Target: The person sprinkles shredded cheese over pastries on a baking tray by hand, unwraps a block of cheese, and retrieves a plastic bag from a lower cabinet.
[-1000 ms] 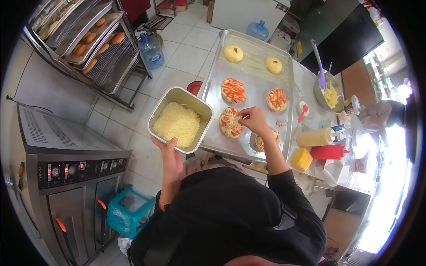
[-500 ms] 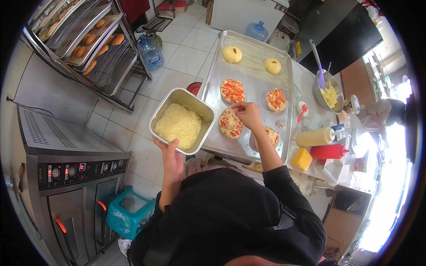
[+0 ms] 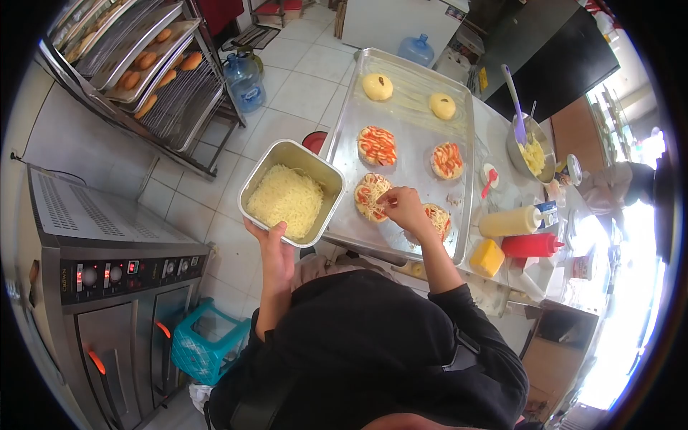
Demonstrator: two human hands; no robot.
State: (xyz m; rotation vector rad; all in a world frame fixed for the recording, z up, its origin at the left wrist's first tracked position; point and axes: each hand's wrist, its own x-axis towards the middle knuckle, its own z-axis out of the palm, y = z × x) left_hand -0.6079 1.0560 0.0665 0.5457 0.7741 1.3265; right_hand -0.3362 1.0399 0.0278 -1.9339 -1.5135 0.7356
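My left hand (image 3: 274, 247) grips the near edge of a square metal tin (image 3: 332, 188) that holds grated cheese (image 3: 285, 203). Fingers pinched together, my right hand (image 3: 405, 208) is at the right side of a round bun (image 3: 370, 197) topped with red sauce and cheese shreds. What the fingertips pinch is too small to make out. That bun lies on a large metal tray (image 3: 412, 132). Behind it are two sauce-striped buns (image 3: 377, 146) and two plain dough rounds (image 3: 442, 106). Another cheese-topped bun (image 3: 436, 221) is partly behind my right hand.
Right of the tray are a bowl with a purple spatula (image 3: 548, 154), a cream bottle (image 3: 510, 221), a red bottle (image 3: 532, 246) and a yellow block (image 3: 487, 258). An oven (image 3: 129, 287), a teal stool (image 3: 204, 344) and a bread rack (image 3: 204, 154) stand left.
My right hand has moved down from the bun's upper edge to its right side since the last frame. The tin in my left hand has shifted slightly left.
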